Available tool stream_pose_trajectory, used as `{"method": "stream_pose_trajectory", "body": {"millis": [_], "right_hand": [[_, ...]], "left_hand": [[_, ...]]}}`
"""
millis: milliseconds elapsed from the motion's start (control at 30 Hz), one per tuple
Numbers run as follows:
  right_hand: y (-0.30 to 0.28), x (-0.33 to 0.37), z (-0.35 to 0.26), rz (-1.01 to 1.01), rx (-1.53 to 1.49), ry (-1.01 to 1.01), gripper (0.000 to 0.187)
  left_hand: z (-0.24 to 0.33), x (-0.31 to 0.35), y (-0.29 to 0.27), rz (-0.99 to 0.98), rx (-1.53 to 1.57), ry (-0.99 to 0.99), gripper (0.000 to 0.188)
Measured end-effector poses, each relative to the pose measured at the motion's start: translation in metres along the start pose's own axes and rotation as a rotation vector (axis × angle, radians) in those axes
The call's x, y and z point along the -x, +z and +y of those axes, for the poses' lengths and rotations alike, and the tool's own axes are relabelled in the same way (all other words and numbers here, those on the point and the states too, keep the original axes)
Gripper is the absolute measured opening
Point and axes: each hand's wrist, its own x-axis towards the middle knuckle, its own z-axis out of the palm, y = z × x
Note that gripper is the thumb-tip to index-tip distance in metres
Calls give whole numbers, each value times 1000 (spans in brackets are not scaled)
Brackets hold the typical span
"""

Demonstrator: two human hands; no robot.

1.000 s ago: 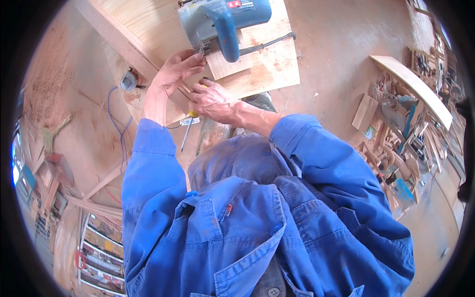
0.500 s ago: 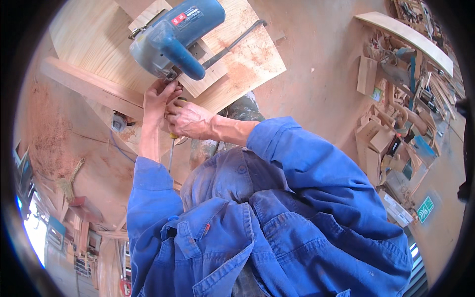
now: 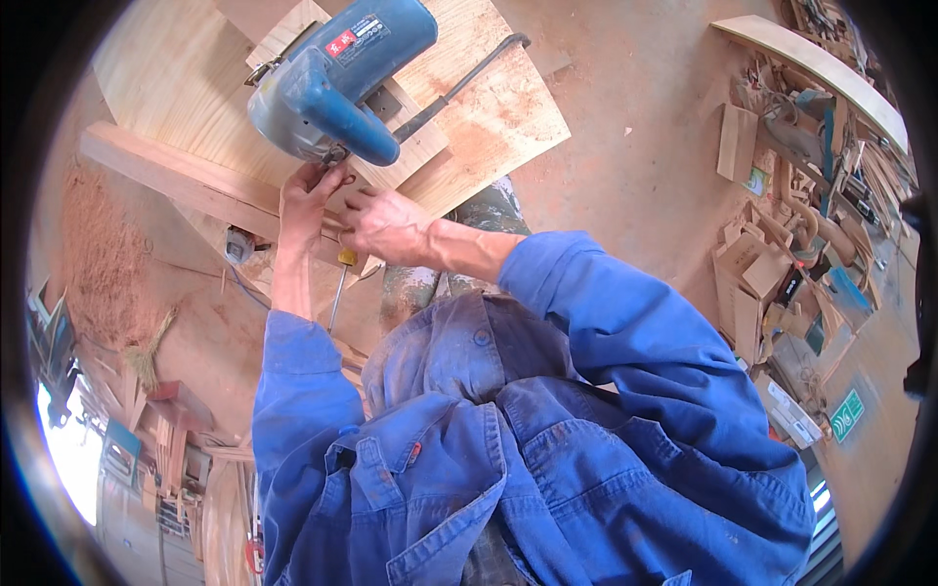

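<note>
A blue corded power tool, with a round motor body and a long handle, rests on a small wooden board on a larger pale wooden panel. My left hand reaches up to the metal part under the tool's handle, thumb and fingers pinched there. What they grip is too small to make out. My right hand sits just beside it, fingers curled around a yellow-handled screwdriver. Its thin shaft points down toward me; most of the handle is hidden by my fingers.
A thick wooden beam runs along the panel's near edge. Below it is a small grey-white device. Sawdust and a straw brush lie on the floor at left. Wood offcuts and open cardboard boxes are piled at right.
My right hand has shifted slightly right, its fingers lifting a little away from my left hand, and less of the screwdriver handle shows above it. My left hand stays at the tool.
</note>
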Motion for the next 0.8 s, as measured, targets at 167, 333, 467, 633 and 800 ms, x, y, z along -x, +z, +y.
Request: {"method": "stream_pose_trajectory", "body": {"millis": [167,333,467,633,800], "right_hand": [[1,0,-7,47,-24,2,23],[-1,2,6,-15,-20,-11,22],[-7,3,5,-69,-38,-9,20],[-10,7,5,-22,-37,-8,19],[-15,4,5,-127,-33,-11,28]], "left_hand": [[-4,-2,-3,-11,18,6,28],[-9,-4,-6,-11,61,7,27],[-5,-2,-2,3,45,6,27],[-7,-2,-6,-16,62,-1,27],[-8,-4,-10,-35,47,-22,33]]}}
